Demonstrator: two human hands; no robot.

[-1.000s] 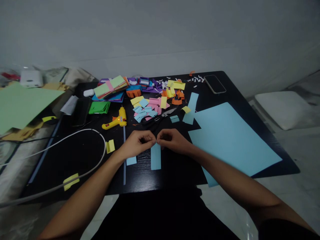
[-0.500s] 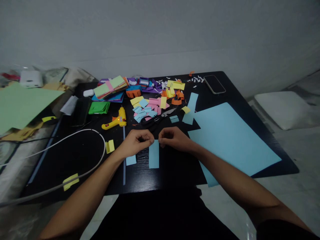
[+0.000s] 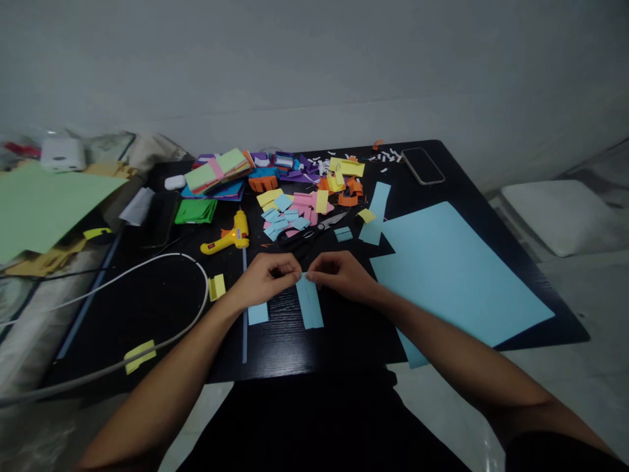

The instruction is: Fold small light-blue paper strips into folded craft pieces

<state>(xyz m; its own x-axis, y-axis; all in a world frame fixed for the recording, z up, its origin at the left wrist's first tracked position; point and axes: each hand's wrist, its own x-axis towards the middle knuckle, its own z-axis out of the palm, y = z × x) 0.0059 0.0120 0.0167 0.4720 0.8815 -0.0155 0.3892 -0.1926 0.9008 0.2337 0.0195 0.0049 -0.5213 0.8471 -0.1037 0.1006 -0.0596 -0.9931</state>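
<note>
A blue paper strip (image 3: 309,305) hangs from the fingertips of both hands, tilted with its lower end to the right and showing a lengthwise crease. My left hand (image 3: 272,275) pinches its top left corner. At its top right edge my right hand (image 3: 339,274) pinches too, thumb against fingers. Beside the left wrist lies a smaller blue paper piece (image 3: 258,314), partly hidden under the forearm. Just beyond the hands are black-handled scissors (image 3: 322,227) and a small folded blue paper (image 3: 343,234).
A yellow glue gun (image 3: 230,236) lies left with a glue stick (image 3: 244,341) below it. Cut paper pieces (image 3: 285,216) pile up behind. Large blue sheets (image 3: 457,269) cover the right side, near a phone (image 3: 422,166). A white cable (image 3: 204,282) loops across the left.
The strip has gone from straight to tilted, its lower end swung right, and a lengthwise crease now shows. My right fingers have shifted slightly left along its top.
</note>
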